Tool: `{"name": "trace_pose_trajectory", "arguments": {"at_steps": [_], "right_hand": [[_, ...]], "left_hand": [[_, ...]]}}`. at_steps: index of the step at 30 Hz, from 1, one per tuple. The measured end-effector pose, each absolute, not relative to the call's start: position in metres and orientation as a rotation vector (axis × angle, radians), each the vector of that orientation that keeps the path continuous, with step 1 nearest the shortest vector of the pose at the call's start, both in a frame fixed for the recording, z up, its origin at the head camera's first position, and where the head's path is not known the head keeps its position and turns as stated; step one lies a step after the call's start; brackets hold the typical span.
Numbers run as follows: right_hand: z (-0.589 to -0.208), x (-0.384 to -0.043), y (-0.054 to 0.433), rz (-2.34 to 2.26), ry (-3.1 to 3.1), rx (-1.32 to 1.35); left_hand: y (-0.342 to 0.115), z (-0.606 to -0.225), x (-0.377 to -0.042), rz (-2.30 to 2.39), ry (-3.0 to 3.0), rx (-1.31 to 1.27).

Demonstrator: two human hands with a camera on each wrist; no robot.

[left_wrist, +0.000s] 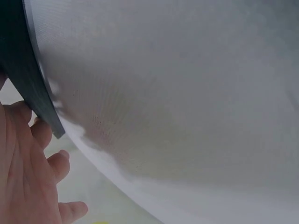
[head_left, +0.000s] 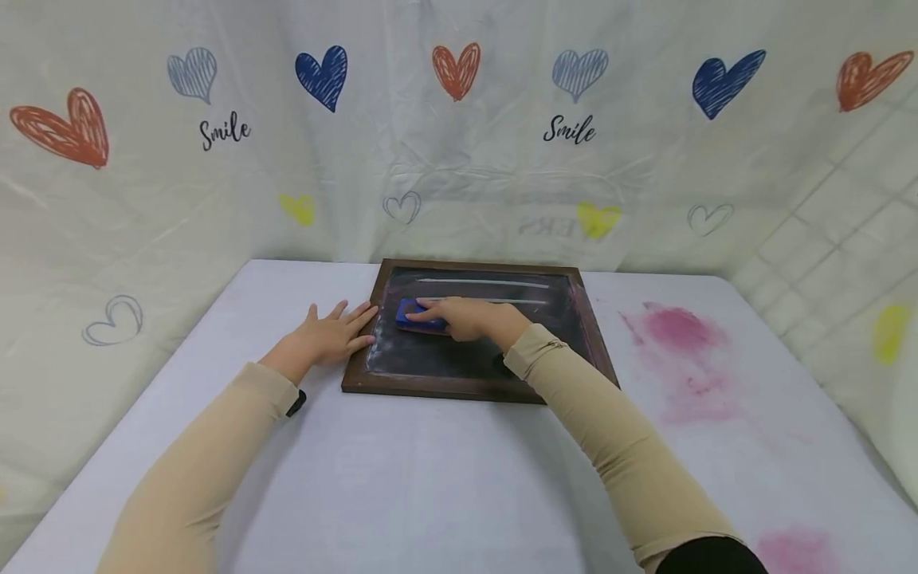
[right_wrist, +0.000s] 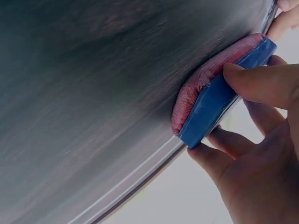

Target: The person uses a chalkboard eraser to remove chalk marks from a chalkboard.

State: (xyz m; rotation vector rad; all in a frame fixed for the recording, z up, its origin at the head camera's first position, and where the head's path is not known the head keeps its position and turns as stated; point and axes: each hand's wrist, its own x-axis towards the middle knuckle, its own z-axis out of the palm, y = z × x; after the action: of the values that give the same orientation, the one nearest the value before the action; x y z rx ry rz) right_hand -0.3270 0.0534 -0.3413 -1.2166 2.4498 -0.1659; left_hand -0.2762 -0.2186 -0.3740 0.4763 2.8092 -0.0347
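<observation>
A blackboard [head_left: 459, 351] in a dark wooden frame lies on the table. White chalk lines [head_left: 484, 283] run across its upper part. My right hand [head_left: 469, 317] grips a blue chalkboard eraser [head_left: 406, 313] on the board's left half, just below the lower line. In the right wrist view, the pink pad [right_wrist: 189, 100] of the eraser faces the board, and the thumb and fingers hold its blue back. With fingers spread, my left hand [head_left: 326, 341] rests at the frame's left side, fingertips on the wooden edge [left_wrist: 32, 79].
A white cloth covers the table [head_left: 430, 478]. Pink powder stains [head_left: 681, 331] mark it to the right of the board, with another pink patch [head_left: 796, 550] at the near right. Behind stands a pale curtain [head_left: 488, 159] printed with hearts.
</observation>
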Motion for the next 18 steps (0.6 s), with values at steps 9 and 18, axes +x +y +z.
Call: {"name": "trace_pose_trajectory", "arguments": {"at_steps": [9,18], "right_hand": [[-0.344,-0.327,0.105,-0.242,2.465,-1.208],[-0.346,-0.321,0.193,-0.397,2.54,-1.167]], "left_hand": [[-0.222,-0.38,-0.279,-0.044,2.796,0.506],[-0.222,-0.379,-0.278,-0.029,2.816,0.505]]}}
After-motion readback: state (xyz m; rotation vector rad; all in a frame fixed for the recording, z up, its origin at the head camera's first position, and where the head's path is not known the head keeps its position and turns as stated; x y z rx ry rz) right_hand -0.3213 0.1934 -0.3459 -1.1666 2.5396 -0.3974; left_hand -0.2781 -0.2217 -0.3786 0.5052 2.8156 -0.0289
